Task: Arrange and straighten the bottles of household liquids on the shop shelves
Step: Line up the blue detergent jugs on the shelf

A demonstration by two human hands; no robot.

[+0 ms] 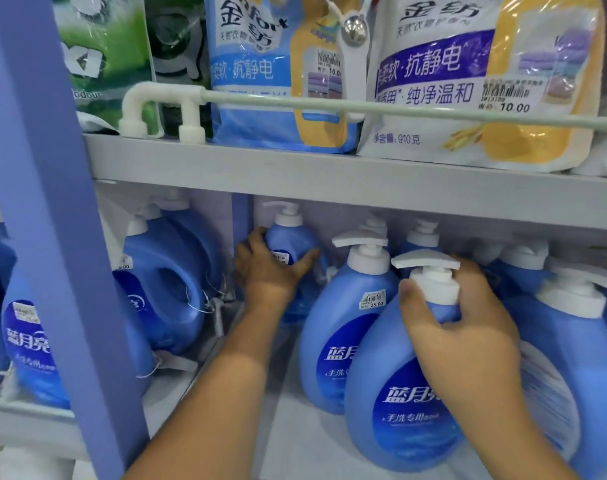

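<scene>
Left hand (271, 271): gripped the small blue plastic pump bottle (291, 242) at 11 o'clock.
Right hand (468, 327): clasped the large blue plastic pump bottle (392, 393)'s neck.
Advice: keep both upright, labels forward.

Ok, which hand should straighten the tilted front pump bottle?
Right. The right hand already grips the neck of the tilted blue plastic pump bottle; the left hand holds a smaller blue bottle further back.

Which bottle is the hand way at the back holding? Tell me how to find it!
Look under the grey metal shelf, beside the purple upright post at the back. The left hand grips a small blue plastic pump bottle there. It is the smallest, standing alone behind the big front-row bottles.
</scene>
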